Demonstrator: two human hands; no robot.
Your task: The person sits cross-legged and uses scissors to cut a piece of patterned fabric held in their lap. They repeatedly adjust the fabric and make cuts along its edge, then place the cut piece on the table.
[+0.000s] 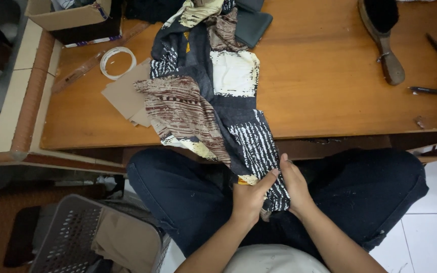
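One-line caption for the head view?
Both hands, left hand and right hand, pinch the patchwork fabric's lower end, which trails off the wooden table.

1. Patchwork fabric [213, 101]: navy ground; panels of white dashes on black, maroon-and-cream streaks, one plain cream-white block, small yellow flecks.
2. Table [330, 76]: orange-brown wood.
3. Trousers [178, 192]: dark navy.
4. Tape ring [118, 62]: white.
5. Cardboard pieces [125, 96]: dull tan.
6. Basket [72, 237]: grey, perforated with holes.
7. Brush [383, 35]: brown handle, black bristles.
8. Floor tiles [431, 237]: white.
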